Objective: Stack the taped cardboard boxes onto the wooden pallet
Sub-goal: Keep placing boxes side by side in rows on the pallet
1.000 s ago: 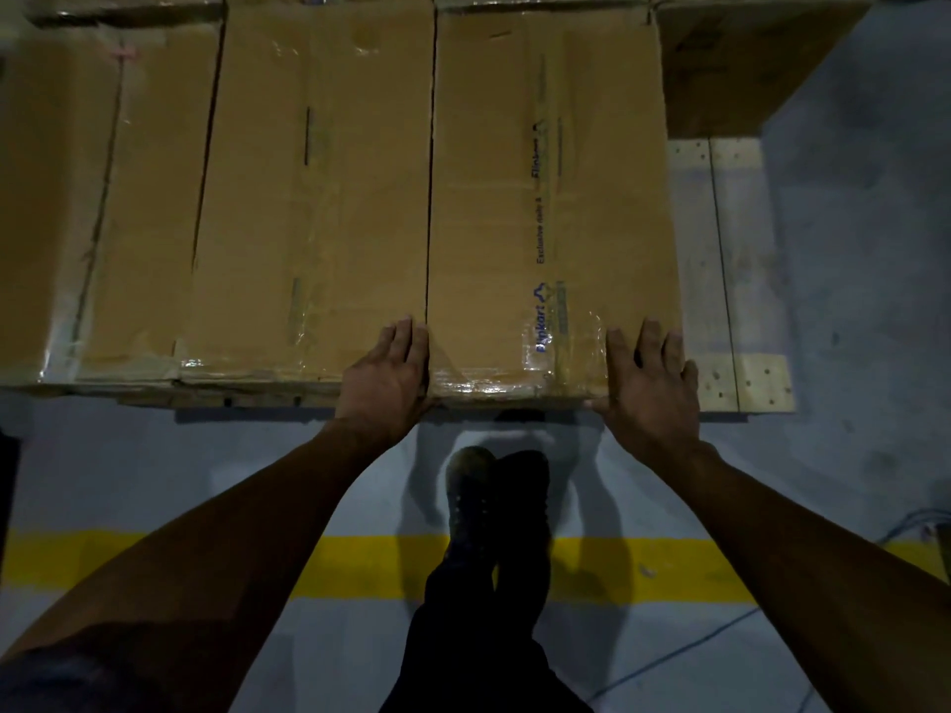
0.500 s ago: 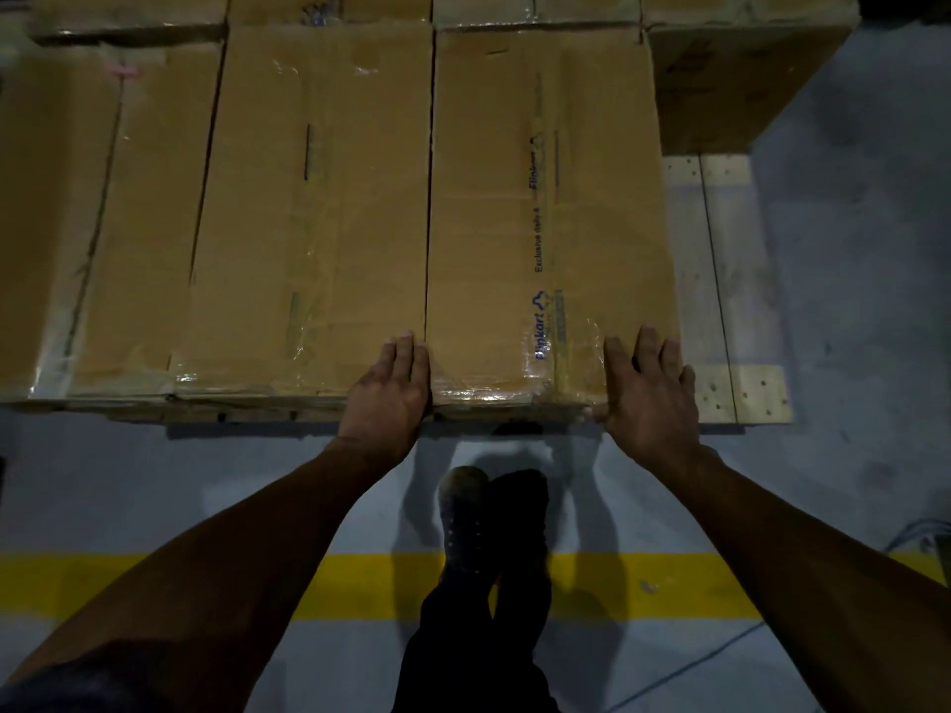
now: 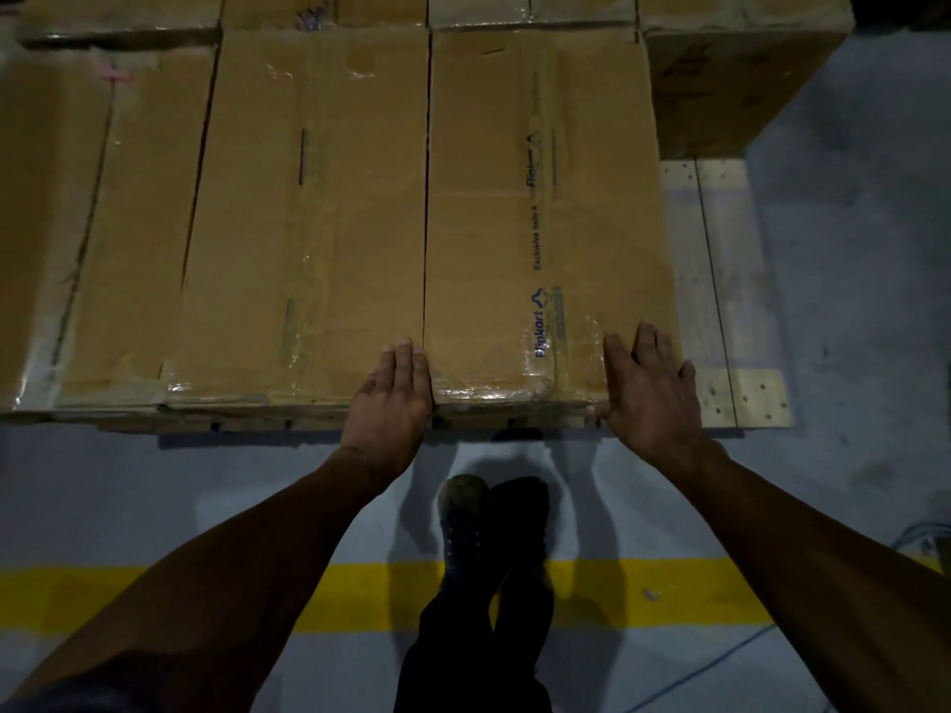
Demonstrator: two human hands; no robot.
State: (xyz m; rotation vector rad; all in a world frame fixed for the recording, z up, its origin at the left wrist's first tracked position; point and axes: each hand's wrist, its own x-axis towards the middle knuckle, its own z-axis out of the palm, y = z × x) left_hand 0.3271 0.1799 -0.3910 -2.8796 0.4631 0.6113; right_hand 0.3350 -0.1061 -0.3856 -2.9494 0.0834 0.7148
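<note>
Box (image 3: 545,213) with blue print lies flat on the pallet (image 3: 720,280), at the near right of a row of boxes. Its long axis runs away from the person, near end at the pallet's front edge, far end against the back row of boxes (image 3: 581,7). The strip of printed tape along its top runs the same way.

Both hands are at the box's near end. The left hand (image 3: 391,398) lies at the near left corner, over the seam with the next box (image 3: 309,218); its fingers (image 3: 404,362) are straight and together, pointing away, flat on the cardboard and grasping nothing. The right hand (image 3: 648,393) lies at the near right corner, fingers straight and slightly spread on the top, thumb down on the front face. Neither hand is curled round the box; they rest flat on it.

To the left, the next box touches it side by side, same direction, and further boxes (image 3: 92,223) follow. A taller box (image 3: 731,84) stands behind at the right. Bare pallet boards show to the right of the printed box.

The person's shoes (image 3: 489,527) stand on the grey floor (image 3: 849,352), near the pallet, with a yellow line (image 3: 669,594) crossing just behind them.
</note>
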